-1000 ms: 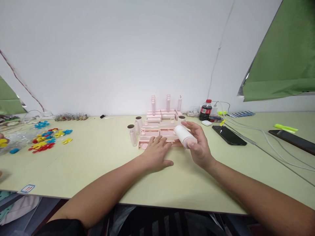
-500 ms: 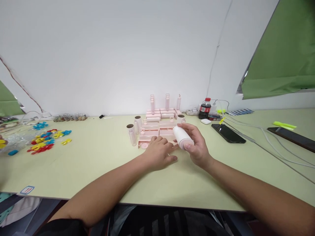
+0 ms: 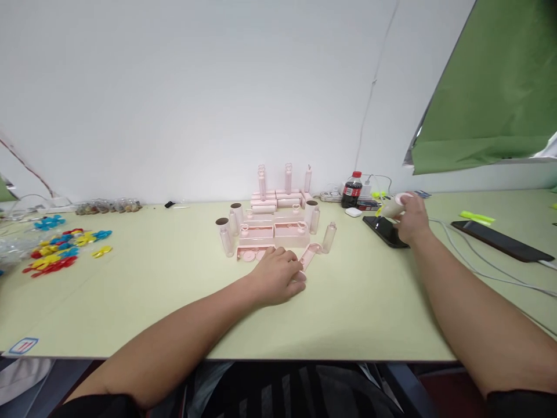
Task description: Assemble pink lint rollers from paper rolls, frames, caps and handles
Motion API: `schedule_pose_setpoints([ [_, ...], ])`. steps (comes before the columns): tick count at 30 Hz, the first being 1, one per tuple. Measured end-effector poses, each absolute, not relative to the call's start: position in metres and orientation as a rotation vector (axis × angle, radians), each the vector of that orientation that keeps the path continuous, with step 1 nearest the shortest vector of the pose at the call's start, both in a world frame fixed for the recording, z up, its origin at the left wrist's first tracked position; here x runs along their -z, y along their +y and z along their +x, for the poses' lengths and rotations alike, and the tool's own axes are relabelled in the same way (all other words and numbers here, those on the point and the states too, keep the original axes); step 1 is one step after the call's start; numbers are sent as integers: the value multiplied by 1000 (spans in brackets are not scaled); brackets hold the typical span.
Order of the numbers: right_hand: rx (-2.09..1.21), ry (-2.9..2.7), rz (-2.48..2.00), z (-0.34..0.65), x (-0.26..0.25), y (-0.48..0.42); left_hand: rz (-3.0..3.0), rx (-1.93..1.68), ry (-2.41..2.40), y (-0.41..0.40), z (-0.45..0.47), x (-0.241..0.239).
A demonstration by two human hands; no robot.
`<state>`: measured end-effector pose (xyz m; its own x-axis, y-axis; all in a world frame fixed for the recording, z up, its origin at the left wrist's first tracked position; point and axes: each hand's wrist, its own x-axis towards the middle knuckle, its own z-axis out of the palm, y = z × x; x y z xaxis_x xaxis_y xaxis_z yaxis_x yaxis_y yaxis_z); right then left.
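Observation:
My left hand (image 3: pixel 277 277) rests low over the table, its fingers curled together and its thumb below them. A pale pink piece (image 3: pixel 299 276) shows between thumb and fingers, mostly hidden. Just beyond the fingertips lie an open pink holder (image 3: pixel 310 255) and a pink tray with round discs (image 3: pixel 249 255). My right hand (image 3: pixel 414 219) is closed around a white cylinder (image 3: pixel 393 206), held above the black phone (image 3: pixel 385 231). Clear pink-tinted boxes (image 3: pixel 289 239) with heart-shaped loops stand ahead of my left hand. A clear small bottle (image 3: pixel 329 238) stands upright to their right.
White tubes with brown tops (image 3: pixel 222 225) flank the boxes. More pink boxes and upright bottles (image 3: pixel 288 179) are by the wall. A cola bottle (image 3: pixel 351 190), white cables (image 3: pixel 470 255) and a second phone (image 3: pixel 500 241) are at right; coloured plastic flowers (image 3: pixel 56 255) lie at left.
My right hand has carried the white cylinder away to the right, from beside my left hand to above the phone. The pink holder and clear bottle are uncovered. My left hand stays low at the pink pieces.

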<state>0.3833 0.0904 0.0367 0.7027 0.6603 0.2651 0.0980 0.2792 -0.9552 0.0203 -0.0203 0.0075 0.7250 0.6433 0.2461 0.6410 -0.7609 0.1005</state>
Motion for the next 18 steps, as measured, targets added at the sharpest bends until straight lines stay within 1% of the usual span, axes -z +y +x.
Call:
schedule_pose_setpoints([
  [3,-470,-705,-1274,390,-29,91,2911,-415,1075,-19,20,-7],
  [9,-389,-727,-1211,390,-46,94,2894,-456,1053,-19,21,-6],
  [15,-308,-772,-1090,376,-53,88,2866,-779,829,-23,20,-11],
  [18,-394,-812,-905,358,-66,73,2834,-976,713,-21,19,-11],
])
